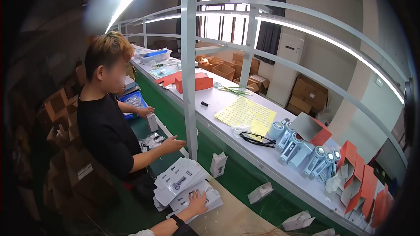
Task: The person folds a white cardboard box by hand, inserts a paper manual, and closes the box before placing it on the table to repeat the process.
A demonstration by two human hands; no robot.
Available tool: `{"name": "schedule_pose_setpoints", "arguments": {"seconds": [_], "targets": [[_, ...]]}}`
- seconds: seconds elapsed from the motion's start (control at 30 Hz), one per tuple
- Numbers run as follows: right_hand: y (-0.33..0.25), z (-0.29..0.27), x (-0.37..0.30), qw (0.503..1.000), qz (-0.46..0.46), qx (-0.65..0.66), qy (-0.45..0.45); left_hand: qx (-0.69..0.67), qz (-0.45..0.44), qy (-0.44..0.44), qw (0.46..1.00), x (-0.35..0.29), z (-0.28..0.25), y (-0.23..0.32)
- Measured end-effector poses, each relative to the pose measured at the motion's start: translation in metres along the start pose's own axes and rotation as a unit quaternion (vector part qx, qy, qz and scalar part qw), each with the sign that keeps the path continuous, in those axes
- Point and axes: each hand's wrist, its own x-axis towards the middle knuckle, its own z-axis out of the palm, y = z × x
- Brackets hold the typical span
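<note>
My left hand, with a dark band on its wrist, lies palm down on a pile of flat white printed cartons. Its fingers are spread and rest on the top sheets. Right behind it, another stack of flat white cartons shows pictures of a handheld device and small parts. The cartons lie at the corner of a tan tabletop. No part of my right hand shows.
A person in black stands at left, one hand on a small white box, beside silvery packets. Open white boxes stand along the green strip. The white bench beyond a metal post holds light-blue devices and orange-red boxes.
</note>
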Motion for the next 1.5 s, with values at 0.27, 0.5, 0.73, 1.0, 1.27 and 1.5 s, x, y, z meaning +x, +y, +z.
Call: {"name": "schedule_pose_setpoints", "arguments": {"seconds": [0.27,0.5,0.73,1.0,1.27,1.5], "targets": [[-0.062,-0.134,0.084,0.838,-0.161,0.508,-0.117,0.101,0.274,0.099,0.951,-0.042,-0.068,0.085],[-0.125,-0.268,0.085,0.567,-0.299,0.71,-0.291,0.165,0.609,0.127,0.766,-0.078,-0.16,0.151],[-0.15,-0.274,0.077,0.414,-0.108,0.772,-0.471,-0.374,0.543,0.506,0.556,-0.012,-0.087,0.19],[-0.154,-0.285,0.109,0.553,-0.15,0.634,-0.52,-0.298,0.426,0.148,0.841,-0.049,-0.142,0.128],[-0.215,-0.243,0.045,0.421,-0.186,0.854,-0.241,-0.436,0.148,0.053,0.886,-0.07,-0.193,0.16],[-0.221,-0.283,0.04,0.389,-0.126,0.891,-0.199,-0.599,0.079,0.099,0.79,-0.067,-0.17,0.174]]}}
